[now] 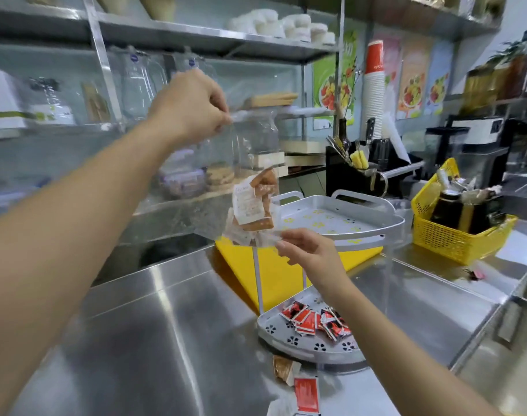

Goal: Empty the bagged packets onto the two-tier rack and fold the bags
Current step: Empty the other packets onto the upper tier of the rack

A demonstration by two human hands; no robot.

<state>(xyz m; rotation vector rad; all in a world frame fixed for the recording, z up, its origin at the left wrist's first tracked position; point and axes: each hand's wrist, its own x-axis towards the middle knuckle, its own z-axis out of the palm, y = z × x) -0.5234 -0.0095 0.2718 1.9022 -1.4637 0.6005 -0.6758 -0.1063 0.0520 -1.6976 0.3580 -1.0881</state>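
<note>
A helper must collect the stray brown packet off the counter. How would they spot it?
Find the white two-tier rack on the steel counter. Just in front of its lower tier lies the brown packet. Unlike the red packets in that tier and the red packet beside it, it is brown.

A steel counter (166,325) runs beneath metal wall shelves (196,40), with food posters (412,82) on the far wall

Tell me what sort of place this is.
Probably a small café or takeaway kitchen: a stainless-steel counter, a tall stack of paper cups, and food posters on the wall.
</note>
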